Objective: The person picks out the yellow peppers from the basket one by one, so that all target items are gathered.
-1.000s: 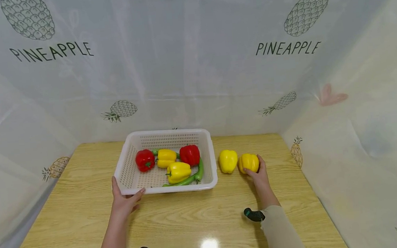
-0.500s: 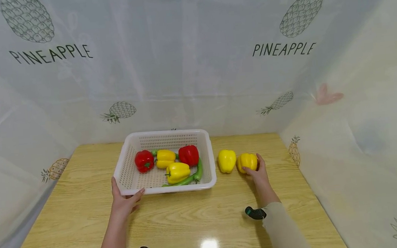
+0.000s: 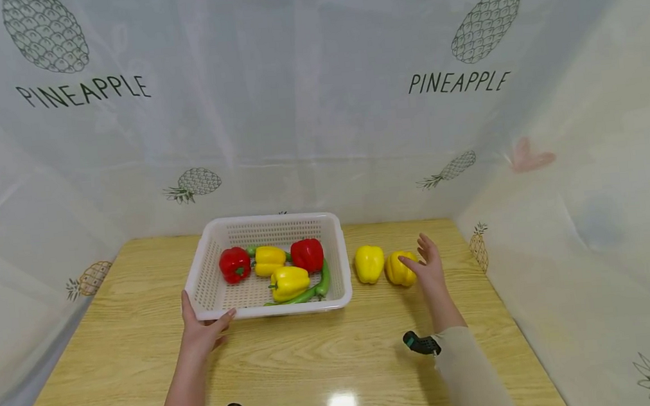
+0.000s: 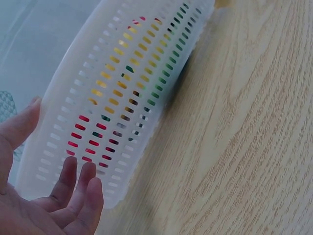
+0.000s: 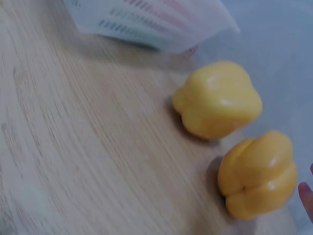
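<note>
In the head view my left hand (image 3: 200,336) grips the front left corner of a white perforated plastic basket (image 3: 344,259). The left wrist view shows the thumb at the rim and bent fingers (image 4: 90,196) by the slotted wall. Inside lie a red bell pepper (image 3: 234,264) at left, another red bell pepper at right, two yellow bell peppers (image 3: 290,283), and green chili peppers (image 3: 323,282). My right hand (image 3: 431,270) is spread beside the rightmost yellow bell pepper (image 3: 400,268), holding nothing. Another yellow bell pepper (image 3: 370,264) sits between that one and the basket.
The wooden table (image 3: 293,367) runs up to a pale plastic sheet (image 3: 294,115) printed with pineapples, which hangs behind it and along both sides. Each wrist carries a black device (image 3: 421,343) at the sleeve.
My right hand has let go of the rightmost yellow bell pepper, its fingers spreading up and to the right. The left hand keeps its hold on the basket; the head view has shifted slightly.
</note>
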A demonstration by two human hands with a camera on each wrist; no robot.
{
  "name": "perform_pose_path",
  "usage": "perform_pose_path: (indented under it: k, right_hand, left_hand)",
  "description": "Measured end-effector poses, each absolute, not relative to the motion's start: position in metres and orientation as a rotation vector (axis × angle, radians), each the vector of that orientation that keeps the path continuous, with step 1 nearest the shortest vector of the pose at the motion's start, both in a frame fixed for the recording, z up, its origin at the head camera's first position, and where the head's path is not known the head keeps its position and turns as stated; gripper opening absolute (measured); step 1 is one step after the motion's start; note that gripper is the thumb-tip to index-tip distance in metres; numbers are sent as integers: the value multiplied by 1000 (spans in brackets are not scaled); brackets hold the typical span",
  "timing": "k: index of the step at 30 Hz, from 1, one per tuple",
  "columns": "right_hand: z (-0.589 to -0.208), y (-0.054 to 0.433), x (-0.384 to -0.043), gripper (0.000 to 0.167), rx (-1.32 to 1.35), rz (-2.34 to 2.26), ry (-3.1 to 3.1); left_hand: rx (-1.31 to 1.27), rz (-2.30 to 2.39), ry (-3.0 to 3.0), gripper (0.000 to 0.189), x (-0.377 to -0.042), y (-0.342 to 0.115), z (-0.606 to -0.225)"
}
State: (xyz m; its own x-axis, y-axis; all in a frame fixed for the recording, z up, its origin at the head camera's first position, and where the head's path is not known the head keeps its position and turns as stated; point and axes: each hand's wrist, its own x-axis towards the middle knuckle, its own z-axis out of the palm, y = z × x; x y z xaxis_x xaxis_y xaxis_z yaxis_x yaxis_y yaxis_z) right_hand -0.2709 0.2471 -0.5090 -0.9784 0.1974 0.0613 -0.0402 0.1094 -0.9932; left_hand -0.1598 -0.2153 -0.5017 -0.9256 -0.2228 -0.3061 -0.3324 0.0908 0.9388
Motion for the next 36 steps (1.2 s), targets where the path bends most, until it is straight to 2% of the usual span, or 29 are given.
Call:
perform_pose_path:
  k: [14, 24, 36]
  right_hand:
    - [-476, 197, -264, 60, 137, 2175, -2273]
    - [-462, 156, -260, 58, 388, 2191, -2411]
    - [-462, 114, -262, 58, 534, 2197, -2564]
  left_hand:
    - [-589, 1991, 2253, 122, -159, -216, -503]
    - [-581, 2002, 2253, 122, -158, -216, -502]
    - [-569, 2016, 2268, 121, -160, -216, -503]
